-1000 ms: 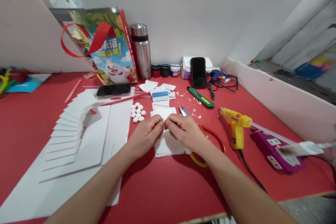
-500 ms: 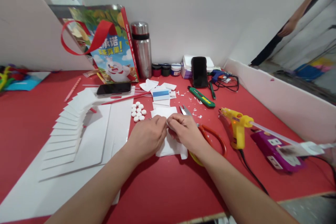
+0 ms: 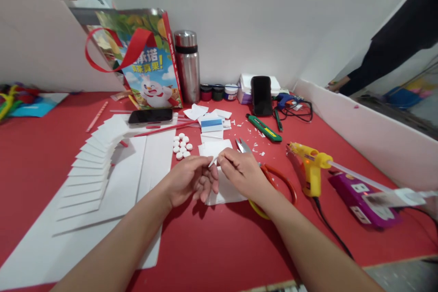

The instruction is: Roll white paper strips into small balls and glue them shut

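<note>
My left hand (image 3: 192,180) and my right hand (image 3: 242,173) meet over the middle of the red table (image 3: 212,246). Together they pinch a small white strip (image 3: 212,161) between thumb and fingertips, lifted a little above a pile of white foam squares (image 3: 224,190). The left hand's other fingers hang loose and curled. Scissors with red and yellow handles (image 3: 273,178) lie just under and to the right of my right wrist. A cluster of several small white discs (image 3: 181,145) lies behind my left hand.
A fanned white foam staircase (image 3: 94,164) on white sheets stands at left. A yellow glue gun (image 3: 312,164), purple power strip (image 3: 361,196), green cutter (image 3: 264,127), two phones, steel flask (image 3: 187,66), paint pots and gift bag (image 3: 147,61) surround the hands. A person in black stands at far right.
My hands have lifted off the foam pile; the left wrist turned palm-up and its fingers loosened, and a thin white strip now shows between the fingertips. A person has come into view at far right.
</note>
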Demonstrator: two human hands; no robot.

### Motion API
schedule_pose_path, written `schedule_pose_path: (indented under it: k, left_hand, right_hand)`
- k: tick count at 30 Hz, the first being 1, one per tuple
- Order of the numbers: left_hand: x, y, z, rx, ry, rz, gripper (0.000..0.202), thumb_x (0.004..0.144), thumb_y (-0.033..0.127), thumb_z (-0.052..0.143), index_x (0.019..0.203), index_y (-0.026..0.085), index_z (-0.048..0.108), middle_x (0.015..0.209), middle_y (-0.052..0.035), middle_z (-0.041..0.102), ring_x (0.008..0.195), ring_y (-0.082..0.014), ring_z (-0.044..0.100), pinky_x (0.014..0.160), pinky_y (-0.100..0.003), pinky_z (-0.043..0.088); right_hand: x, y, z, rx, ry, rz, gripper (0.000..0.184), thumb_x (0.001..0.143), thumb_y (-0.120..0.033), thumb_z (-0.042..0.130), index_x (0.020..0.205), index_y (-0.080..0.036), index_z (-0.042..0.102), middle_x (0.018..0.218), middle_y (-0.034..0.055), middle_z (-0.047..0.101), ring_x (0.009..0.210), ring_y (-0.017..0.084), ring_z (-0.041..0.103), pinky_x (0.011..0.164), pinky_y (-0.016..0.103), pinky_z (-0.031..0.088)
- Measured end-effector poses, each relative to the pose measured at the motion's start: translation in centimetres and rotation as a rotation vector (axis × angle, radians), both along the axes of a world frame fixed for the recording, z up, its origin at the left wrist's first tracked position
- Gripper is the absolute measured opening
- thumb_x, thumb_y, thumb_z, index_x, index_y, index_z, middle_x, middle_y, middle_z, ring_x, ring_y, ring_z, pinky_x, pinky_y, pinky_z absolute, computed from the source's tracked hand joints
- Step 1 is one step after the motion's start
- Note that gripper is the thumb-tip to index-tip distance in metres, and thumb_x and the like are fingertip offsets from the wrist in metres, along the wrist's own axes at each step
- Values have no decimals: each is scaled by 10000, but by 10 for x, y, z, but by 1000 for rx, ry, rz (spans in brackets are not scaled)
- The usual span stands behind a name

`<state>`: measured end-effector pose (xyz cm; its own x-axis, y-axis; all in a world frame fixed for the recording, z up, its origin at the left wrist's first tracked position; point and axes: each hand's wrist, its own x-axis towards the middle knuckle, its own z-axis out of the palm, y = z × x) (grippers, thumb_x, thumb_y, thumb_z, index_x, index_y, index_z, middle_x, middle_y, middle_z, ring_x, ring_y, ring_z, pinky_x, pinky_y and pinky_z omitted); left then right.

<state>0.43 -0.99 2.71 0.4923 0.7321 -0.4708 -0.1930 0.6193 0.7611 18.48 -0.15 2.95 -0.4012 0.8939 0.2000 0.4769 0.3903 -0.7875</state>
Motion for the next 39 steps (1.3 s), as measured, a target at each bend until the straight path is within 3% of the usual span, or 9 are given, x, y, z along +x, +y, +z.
schedule_pose_path:
  k: [7, 13, 18, 24, 30, 33, 36, 39]
  left_hand:
    - [-6, 2, -4, -14, -181, -14, 208, 888, 288, 564, 750, 134, 585, 565, -54, 649, 318, -83, 517, 315, -137, 313]
    - [-3, 0, -5, 130, -113, 22, 179, 921, 295, 571, 806, 158, 560, 567, 31, 548, 321, -52, 443, 331, -150, 259]
    - [7, -7, -2, 413, 225, 89, 274, 972, 365, 516, 762, 193, 484, 554, 73, 450, 361, -65, 412, 391, -202, 276]
    - [6, -9, -3, 881, 749, 84, 291, 1012, 337, 427, 762, 198, 481, 677, 30, 481, 653, -135, 480, 625, -268, 354]
    - [3, -11, -2, 1056, 917, 31, 269, 1011, 277, 396, 753, 206, 419, 711, 23, 478, 662, -144, 454, 643, -288, 321]
    - [3, -11, 0, 1001, 807, 76, 278, 1020, 308, 407, 776, 198, 480, 727, 19, 494, 680, -139, 471, 660, -283, 350]
    - [4, -11, 1, 758, 549, 135, 292, 1004, 367, 466, 773, 194, 503, 649, 44, 434, 570, -108, 421, 567, -256, 340]
    - [4, -9, 2, 493, 278, 162, 287, 963, 365, 536, 741, 192, 482, 586, 70, 364, 449, -69, 334, 453, -224, 265]
  right_hand:
    - [2, 1, -3, 19, -30, 83, 225, 980, -189, 460, 837, -205, 633, 745, -18, 662, 676, 110, 583, 671, 231, 385]
    - [0, 2, -2, 14, -84, 22, 283, 1004, -260, 445, 753, -201, 561, 637, -26, 583, 599, 114, 526, 621, 246, 339]
    - [-2, -1, 2, -14, -131, -45, 306, 1005, -274, 429, 707, -212, 468, 610, -18, 546, 579, 125, 503, 594, 270, 295]
    - [-4, -4, 2, 6, -194, -14, 283, 1025, -282, 390, 753, -217, 432, 675, 5, 567, 619, 142, 522, 617, 287, 305]
    - [-3, -4, 10, -58, -190, 33, 323, 1040, -281, 390, 736, -211, 473, 679, 18, 594, 636, 153, 550, 653, 303, 338]
    - [-2, -5, 14, -89, -115, 21, 359, 1044, -296, 396, 707, -209, 483, 659, 7, 586, 626, 145, 545, 641, 293, 346]
    - [-1, -6, 14, -124, 6, 20, 352, 1049, -310, 396, 731, -207, 509, 641, -14, 577, 617, 131, 546, 638, 272, 369]
    - [-1, -5, 11, -101, 46, -19, 234, 1026, -306, 454, 850, -206, 573, 646, -30, 581, 608, 124, 539, 635, 259, 377]
